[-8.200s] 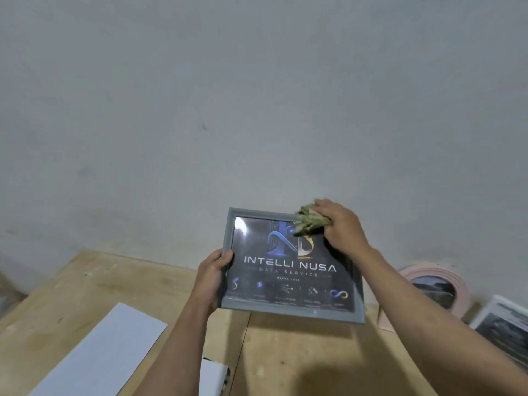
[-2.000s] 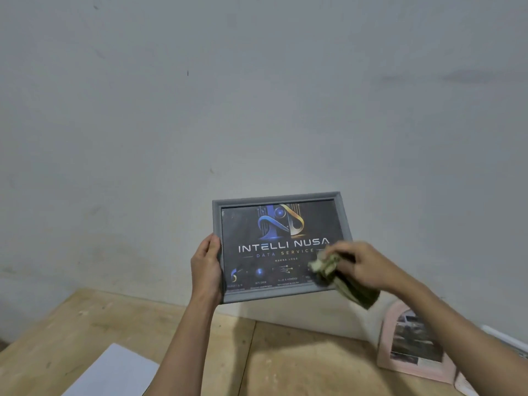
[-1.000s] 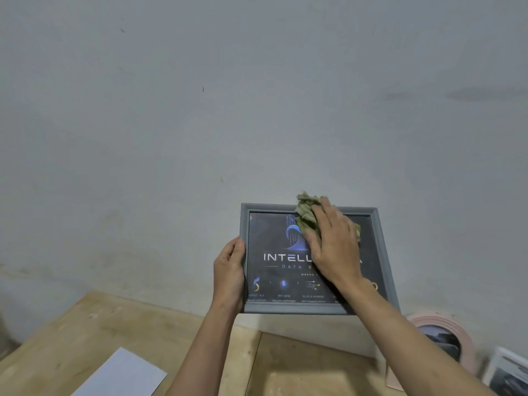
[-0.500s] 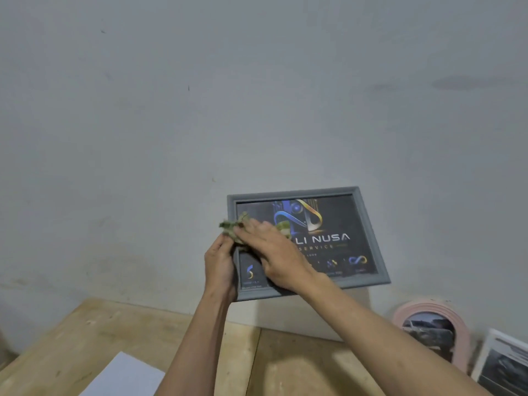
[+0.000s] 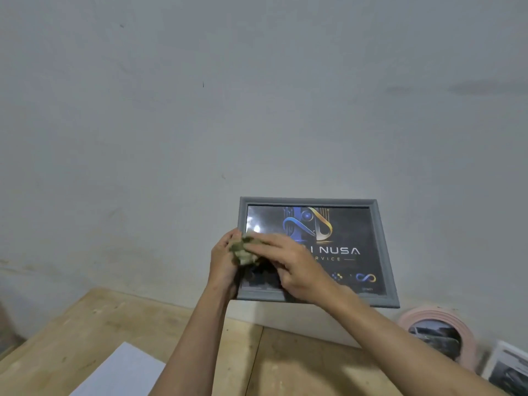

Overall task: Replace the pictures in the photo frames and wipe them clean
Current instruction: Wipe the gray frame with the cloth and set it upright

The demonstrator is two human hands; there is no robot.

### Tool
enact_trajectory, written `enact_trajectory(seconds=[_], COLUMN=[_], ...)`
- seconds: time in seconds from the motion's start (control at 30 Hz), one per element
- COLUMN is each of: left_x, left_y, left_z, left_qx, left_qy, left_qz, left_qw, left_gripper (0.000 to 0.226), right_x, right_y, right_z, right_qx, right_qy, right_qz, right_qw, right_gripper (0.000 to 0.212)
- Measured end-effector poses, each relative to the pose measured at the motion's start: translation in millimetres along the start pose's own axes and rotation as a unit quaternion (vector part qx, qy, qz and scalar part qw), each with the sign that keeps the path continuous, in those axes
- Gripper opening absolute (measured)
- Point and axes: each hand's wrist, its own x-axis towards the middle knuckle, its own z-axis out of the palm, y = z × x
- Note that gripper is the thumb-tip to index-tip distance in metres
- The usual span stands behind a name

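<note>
A grey photo frame (image 5: 380,241) with a dark "INTELLI NUSA" picture is held up in front of the wall, above the table. My left hand (image 5: 223,261) grips its left edge. My right hand (image 5: 291,264) presses a crumpled olive-green cloth (image 5: 243,251) against the glass near the left side. The hand and cloth hide the left part of the picture's text.
A wooden table (image 5: 128,324) lies below, with a white sheet of paper (image 5: 123,372) at the near left. A pink round-arched frame (image 5: 440,335) and a white frame (image 5: 508,370) lean against the wall at the right.
My right hand with the cloth went from the bottom right of the glass to the top middle, then to the left side. It now sits slightly lower there. The frame tilted a little.
</note>
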Motion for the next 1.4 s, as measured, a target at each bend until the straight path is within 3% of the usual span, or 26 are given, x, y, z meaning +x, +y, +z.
enact_trajectory(seconds=[0.07,0.2,0.27,0.6,0.77,1.0,1.13,1.4], left_x=[-3,-6,-6,-11,-3,9,14,23], left_y=[0,2,1,-4,12,17,17,11], left_z=[9,17,18,24,4,0,-6,-26], left_qx=[-0.004,-0.013,-0.022,-0.046,-0.047,-0.015,0.006,0.015], left_qy=[-0.026,-0.056,-0.066,-0.045,-0.016,-0.005,0.004,0.059], left_qz=[0.014,0.028,0.037,0.053,0.067,0.067,0.068,0.055], left_qw=[1.0,0.998,0.997,0.997,0.996,0.998,0.998,0.997], left_gripper=[0.022,0.02,0.012,0.018,0.018,0.021,0.019,0.022], right_x=[35,64,65,53,8,-29,-73,-133], right_y=[8,30,33,55,112,109,112,98], right_z=[2,6,2,-42,-92,-103,-79,-44], right_qx=[-0.072,-0.24,-0.262,-0.334,-0.323,-0.396,-0.39,-0.349], right_qy=[0.057,-0.006,-0.009,0.07,0.147,0.114,0.083,-0.012], right_qz=[0.011,0.029,0.036,0.023,0.108,0.166,0.135,0.093], right_qw=[0.996,0.97,0.964,0.94,0.929,0.896,0.907,0.932], right_gripper=[0.057,0.054,0.057,0.06,0.066,0.07,0.076,0.058])
